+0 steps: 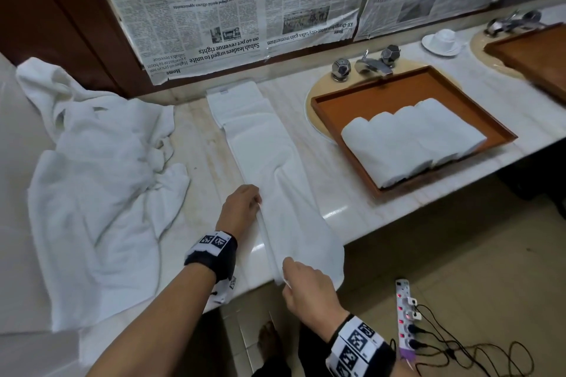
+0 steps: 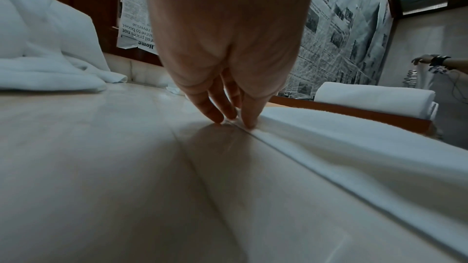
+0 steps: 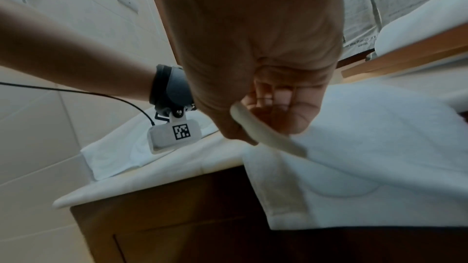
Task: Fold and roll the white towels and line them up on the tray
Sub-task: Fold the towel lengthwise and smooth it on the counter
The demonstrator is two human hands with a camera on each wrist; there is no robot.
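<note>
A long white towel [image 1: 269, 168] lies folded lengthwise on the marble counter [image 1: 352, 193], running from the back wall to the front edge. My left hand [image 1: 242, 211] presses its straight fingers [image 2: 249, 115] on the towel's left edge [image 2: 329, 147]. My right hand [image 1: 306, 288] pinches the towel's near corner [image 3: 266, 135] between thumb and curled fingers at the counter's front edge, where the towel [image 3: 380, 157] hangs over. Several rolled white towels [image 1: 413, 141] lie side by side in the brown wooden tray [image 1: 382, 95]; one roll [image 2: 375, 97] shows in the left wrist view.
A heap of loose white towels [image 1: 92, 177] covers the counter's left side. Chrome taps [image 1: 367, 66] stand behind the tray. A white cup and saucer [image 1: 442, 41] and a second tray [image 1: 536, 55] sit at the far right. A power strip [image 1: 405, 312] with cables lies on the floor.
</note>
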